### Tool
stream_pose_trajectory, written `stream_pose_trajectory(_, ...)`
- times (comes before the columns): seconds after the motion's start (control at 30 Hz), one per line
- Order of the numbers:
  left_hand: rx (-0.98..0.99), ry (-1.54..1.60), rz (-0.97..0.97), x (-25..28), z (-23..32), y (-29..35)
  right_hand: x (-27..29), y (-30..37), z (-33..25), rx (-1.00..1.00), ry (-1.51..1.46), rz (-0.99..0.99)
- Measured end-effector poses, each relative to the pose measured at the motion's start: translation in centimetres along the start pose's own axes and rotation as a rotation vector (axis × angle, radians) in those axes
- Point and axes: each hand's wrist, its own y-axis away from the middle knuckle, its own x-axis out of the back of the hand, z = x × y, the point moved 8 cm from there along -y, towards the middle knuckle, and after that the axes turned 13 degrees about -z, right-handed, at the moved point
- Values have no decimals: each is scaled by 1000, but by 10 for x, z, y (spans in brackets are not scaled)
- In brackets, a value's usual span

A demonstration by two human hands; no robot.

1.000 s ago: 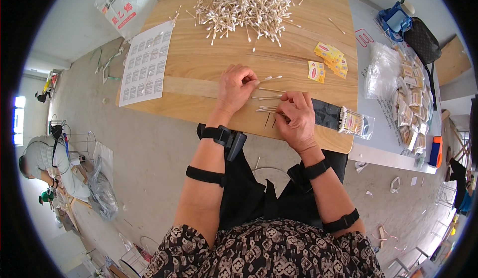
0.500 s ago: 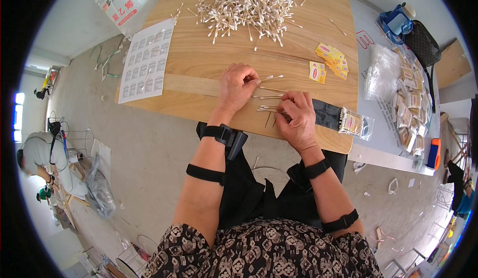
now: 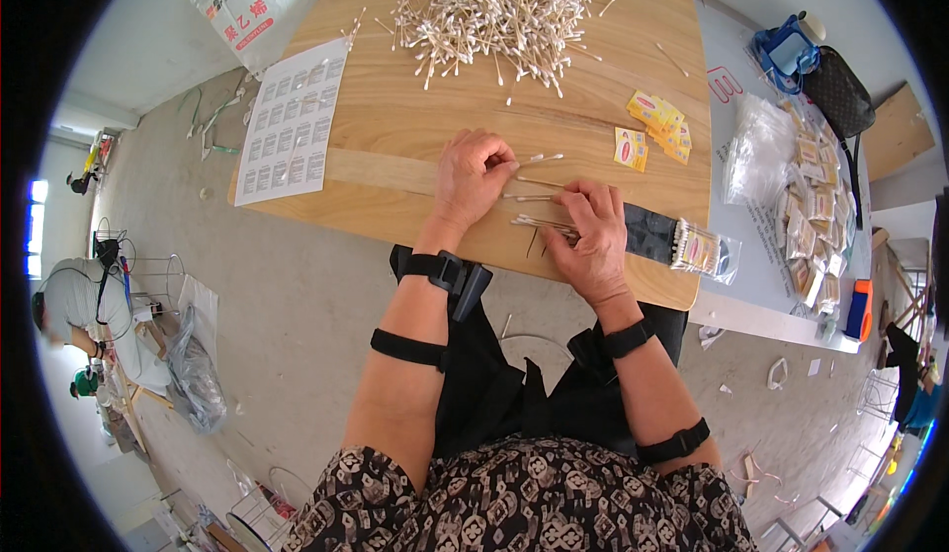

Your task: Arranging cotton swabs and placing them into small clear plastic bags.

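Spreading slightly, the right hand (image 3: 594, 236), its hold unclear, seemingly gathers swabs (image 3: 527, 221), likely needing straightening next; left hand (image 3: 471, 175) pinched.

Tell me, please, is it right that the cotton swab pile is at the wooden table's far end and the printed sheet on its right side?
Not quite: the head view shows the printed sheet on the left side of the wooden table; the cotton swab pile is indeed at the far end.
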Motion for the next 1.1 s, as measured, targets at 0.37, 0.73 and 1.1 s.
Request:
stream_pose_trajectory(0.37, -4, 33, 8, 0, 0, 0, -4, 0, 0, -13, 87, -42)
stream_pose_trajectory(0.73, -43, 40, -94, -1, 6, -1, -16, -6, 6, -160, 259, -142)
stream_pose_trajectory(1.1, 266, 87, -280, -5, -23, -30, -16, -3, 5, -104, 186, -133)
